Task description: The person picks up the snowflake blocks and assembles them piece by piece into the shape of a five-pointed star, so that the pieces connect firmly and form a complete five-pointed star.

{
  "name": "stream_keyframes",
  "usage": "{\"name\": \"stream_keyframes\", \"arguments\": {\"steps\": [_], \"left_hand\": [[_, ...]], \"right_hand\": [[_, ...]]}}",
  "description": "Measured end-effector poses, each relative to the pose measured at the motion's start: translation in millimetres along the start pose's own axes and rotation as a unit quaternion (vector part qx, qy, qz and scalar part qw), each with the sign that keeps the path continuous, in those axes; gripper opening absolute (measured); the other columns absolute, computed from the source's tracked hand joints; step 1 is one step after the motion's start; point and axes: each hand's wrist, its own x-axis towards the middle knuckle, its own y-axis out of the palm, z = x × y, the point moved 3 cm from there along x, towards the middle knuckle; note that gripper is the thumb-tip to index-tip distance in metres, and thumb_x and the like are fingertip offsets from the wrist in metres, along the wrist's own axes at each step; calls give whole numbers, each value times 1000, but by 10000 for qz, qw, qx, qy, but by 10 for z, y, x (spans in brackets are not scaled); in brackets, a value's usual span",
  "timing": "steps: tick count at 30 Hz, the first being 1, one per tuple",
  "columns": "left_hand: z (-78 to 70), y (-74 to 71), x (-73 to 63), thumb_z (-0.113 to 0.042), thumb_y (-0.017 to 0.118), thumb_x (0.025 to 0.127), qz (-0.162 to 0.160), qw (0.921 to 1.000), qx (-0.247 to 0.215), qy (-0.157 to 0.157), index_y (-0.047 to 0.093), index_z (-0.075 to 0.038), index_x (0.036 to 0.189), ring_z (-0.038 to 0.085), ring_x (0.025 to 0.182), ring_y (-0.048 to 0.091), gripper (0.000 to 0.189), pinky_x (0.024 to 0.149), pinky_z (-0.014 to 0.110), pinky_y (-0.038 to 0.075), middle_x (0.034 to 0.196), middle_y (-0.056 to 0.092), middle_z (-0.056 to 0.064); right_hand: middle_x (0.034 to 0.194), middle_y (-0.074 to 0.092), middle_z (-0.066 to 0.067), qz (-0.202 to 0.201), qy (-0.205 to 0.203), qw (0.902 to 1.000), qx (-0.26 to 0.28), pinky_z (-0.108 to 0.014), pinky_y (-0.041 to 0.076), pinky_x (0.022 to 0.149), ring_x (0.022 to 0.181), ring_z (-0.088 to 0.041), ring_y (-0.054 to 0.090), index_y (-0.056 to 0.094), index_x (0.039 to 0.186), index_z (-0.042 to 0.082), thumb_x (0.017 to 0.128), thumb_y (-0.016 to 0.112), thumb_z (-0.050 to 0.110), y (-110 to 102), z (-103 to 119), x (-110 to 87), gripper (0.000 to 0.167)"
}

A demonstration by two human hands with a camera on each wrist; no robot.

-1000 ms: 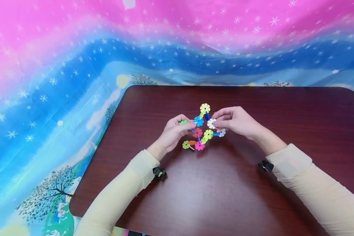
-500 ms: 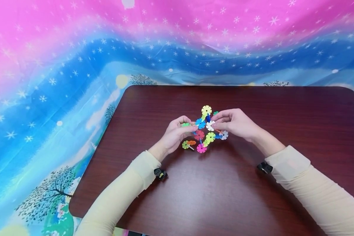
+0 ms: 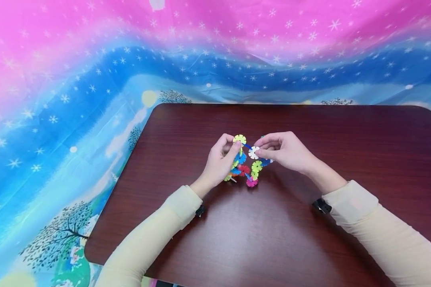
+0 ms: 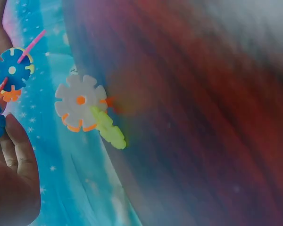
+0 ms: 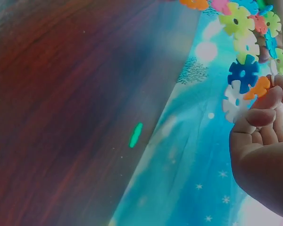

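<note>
A ring of colourful notched interlocking discs is held up between both hands. My left hand pinches the yellow disc at its top, thumb on the front face. Joined to that by a dark blue disc is a white disc, which my right hand pinches between thumb and fingers. Below hang a red disc, a pink disc and a yellow-green disc. In the right wrist view, an orange disc links a blue disc to the fingertips.
A small joined cluster with a white disc and a yellow-green disc is low at the left. One green disc lies on the brown table. A snowflake-patterned cloth hangs behind.
My left hand has shifted from the green disc at the ring's left side up to the yellow disc. The yellow disc has moved left, and the ring has turned. My right hand keeps the white disc.
</note>
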Motion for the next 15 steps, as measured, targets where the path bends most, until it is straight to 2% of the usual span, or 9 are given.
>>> {"name": "stream_keyframes", "arguments": {"steps": [3, 7, 15], "left_hand": [[-13, -16, 3, -30, 57, 108, 90, 9999, 48, -32, 59, -12, 107, 23, 65, 64, 18, 68, 34, 54, 81, 66, 7], [-15, -34, 7, -29, 58, 108, 224, 9997, -64, -123, 61, -12, 104, 24, 68, 65, 18, 67, 34, 55, 83, 66, 8], [-45, -27, 12, -26, 60, 107, 322, 9992, -70, -233, 64, -10, 100, 22, 70, 57, 17, 66, 30, 47, 79, 61, 8]], "right_hand": [[93, 76, -7, -30, -117, 9996, -244, -37, 60, 69, 84, -24, 72, 78, 111, 9, 91, 83, 20, -1, 37, -11, 24], [89, 76, -4, -105, -142, 9985, -524, -38, 59, 64, 80, -23, 72, 78, 110, 10, 91, 83, 21, 3, 79, -39, 22], [87, 75, -5, -249, -110, 9978, -608, -38, 59, 61, 80, -24, 70, 78, 109, 8, 91, 83, 22, 45, 109, -80, 23]]}}
